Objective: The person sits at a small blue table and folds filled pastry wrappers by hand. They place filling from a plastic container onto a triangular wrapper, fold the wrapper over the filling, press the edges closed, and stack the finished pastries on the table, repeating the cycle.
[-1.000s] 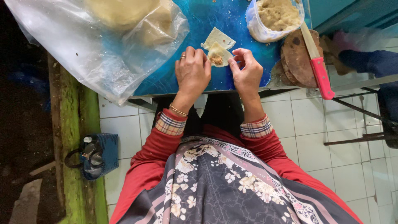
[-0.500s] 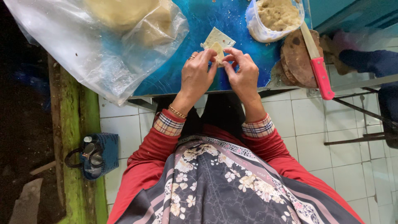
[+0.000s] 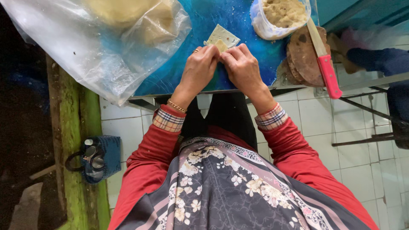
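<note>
A thin pale dough wrapper (image 3: 222, 35) lies on the blue table (image 3: 251, 47), with a lump of filling near its lower edge. My left hand (image 3: 199, 70) and my right hand (image 3: 240, 68) sit side by side over the wrapper's near corner, fingertips pinching and folding it over the filling. Most of the folded part is hidden under my fingers. A gold ring and bracelet show on the left hand and wrist.
A large clear plastic bag (image 3: 102, 47) with pale dough lies at the left. A bag of crumbly filling (image 3: 283, 15) stands at the back right. A red-handled knife (image 3: 326, 64) rests on a round wooden board (image 3: 302, 55). A blue basket (image 3: 100, 157) sits on the floor.
My hands have come together over the wrapper. Its near part has been folded over the filling and is now covered by my fingers.
</note>
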